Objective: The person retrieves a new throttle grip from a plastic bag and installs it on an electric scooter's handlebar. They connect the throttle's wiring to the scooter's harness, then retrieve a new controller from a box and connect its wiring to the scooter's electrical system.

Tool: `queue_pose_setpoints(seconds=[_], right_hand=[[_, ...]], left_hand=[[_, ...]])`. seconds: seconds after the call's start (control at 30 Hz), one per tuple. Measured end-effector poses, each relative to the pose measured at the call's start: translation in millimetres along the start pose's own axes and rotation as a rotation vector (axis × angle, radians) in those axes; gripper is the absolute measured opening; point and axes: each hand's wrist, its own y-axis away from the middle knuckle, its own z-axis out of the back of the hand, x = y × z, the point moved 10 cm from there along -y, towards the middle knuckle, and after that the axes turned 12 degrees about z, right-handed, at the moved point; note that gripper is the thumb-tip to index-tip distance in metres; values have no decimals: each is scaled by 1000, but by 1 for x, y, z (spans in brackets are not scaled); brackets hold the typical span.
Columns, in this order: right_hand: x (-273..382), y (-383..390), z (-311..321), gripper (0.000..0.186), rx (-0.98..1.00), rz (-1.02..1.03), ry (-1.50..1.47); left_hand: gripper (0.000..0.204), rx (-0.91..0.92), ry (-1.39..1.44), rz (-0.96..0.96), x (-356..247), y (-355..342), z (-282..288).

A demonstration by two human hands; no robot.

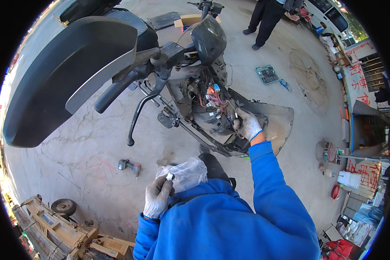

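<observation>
My left hand [157, 197], in a grey-white work glove, is closed in a pinch on a small white plug connector [170, 177]. It is held above my lap, beside a clear plastic bag [190, 173]. My right hand [248, 125], gloved too, reaches into the opened front of a scooter and is closed on a thin wire at the edge of the wiring. Left of those fingers lies a tangle of coloured wires [216, 100] with white and blue connectors. A loosened dark body panel [281, 125] spreads out beyond my right hand.
The scooter's handlebar with a brake lever [138, 117] and a large black hand guard [69, 78] juts in at left. A cordless drill [129, 166] and a green tool case [267, 74] lie on the concrete. Another person [268, 19] stands at the far side.
</observation>
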Motion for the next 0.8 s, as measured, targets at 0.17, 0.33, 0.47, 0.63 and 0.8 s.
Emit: queue_pose_setpoints(seconds=[0.17,0.33,0.47,0.63,0.8], right_hand=[[17,9,-9,19,99,-8,112],[3,16,-53,24,297,-140,199],[-13,-3,-62,24,381,-192,188],[-15,-10,-74,22,386,-207,138],[-25,-15,-80,18,478,-249,159]], left_hand=[[32,104,15,-26,-16,-16,-25],[34,129,34,-4,-47,-35,-58],[34,145,-2,23,-59,-64,-85],[35,90,-39,114,-66,-98,-116],[32,70,50,201,-69,-126,-143]])
